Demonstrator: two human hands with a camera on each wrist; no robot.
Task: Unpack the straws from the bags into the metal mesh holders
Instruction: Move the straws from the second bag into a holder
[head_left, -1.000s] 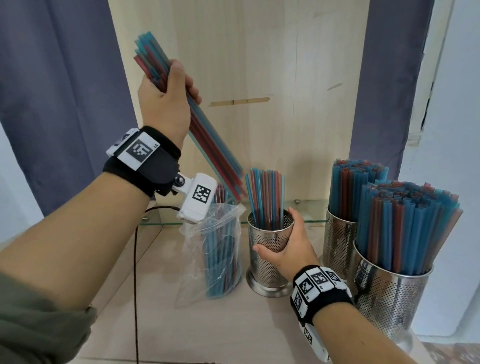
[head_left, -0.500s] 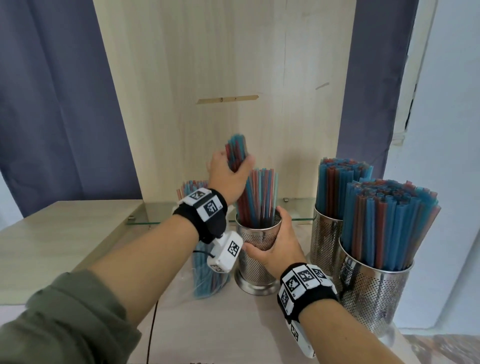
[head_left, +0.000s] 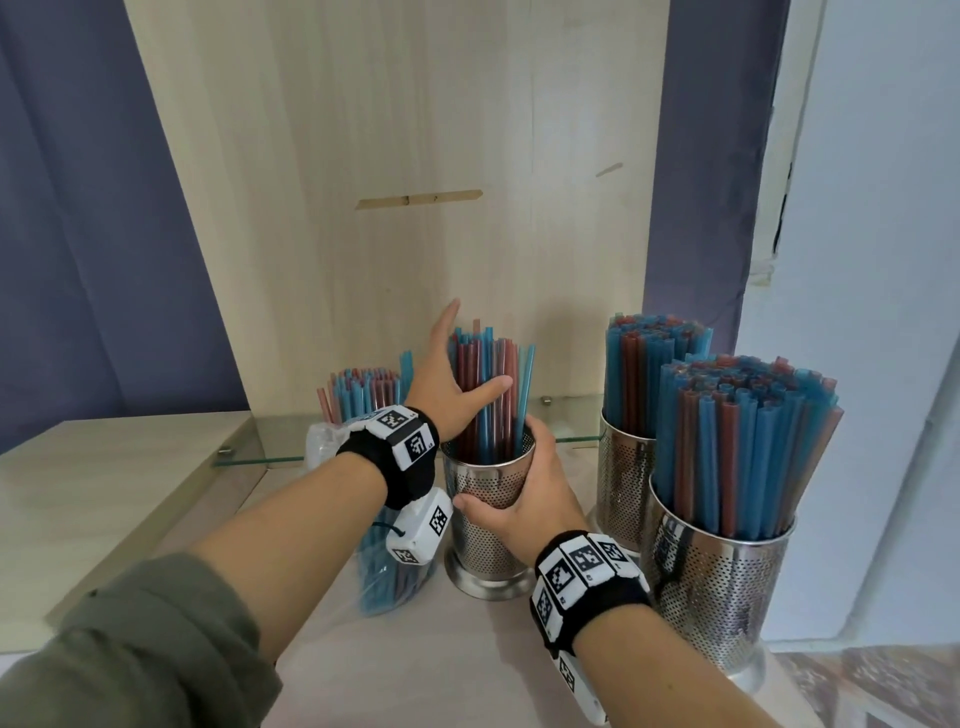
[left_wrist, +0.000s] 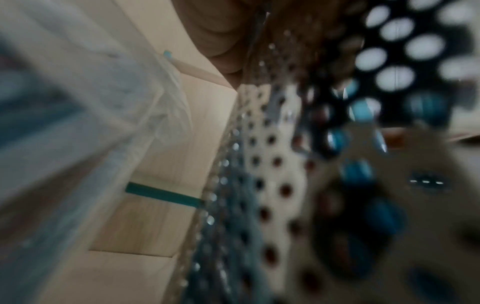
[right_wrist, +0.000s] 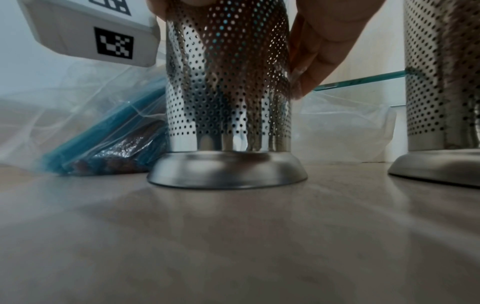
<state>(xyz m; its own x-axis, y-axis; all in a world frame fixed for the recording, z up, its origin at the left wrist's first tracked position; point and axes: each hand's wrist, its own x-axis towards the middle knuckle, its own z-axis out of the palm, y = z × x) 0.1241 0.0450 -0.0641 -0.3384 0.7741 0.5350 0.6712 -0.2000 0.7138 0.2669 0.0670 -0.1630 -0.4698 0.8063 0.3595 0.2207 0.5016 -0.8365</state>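
Steadying a perforated steel straw holder (head_left: 488, 499) at centre frame, the right hand (head_left: 524, 499) wraps its wall while the left hand (head_left: 449, 387), fingers spread, presses against the blue and red plastic straws (head_left: 488, 400) standing inside. Left of the holder, a clear plastic bag (head_left: 387, 571) with more straws leans on the pale wooden desk (head_left: 415, 670). Two filled holders (head_left: 717, 582) stand at right. The step looks like settling a deposited bunch; next, the left hand would likely reach into the bag.
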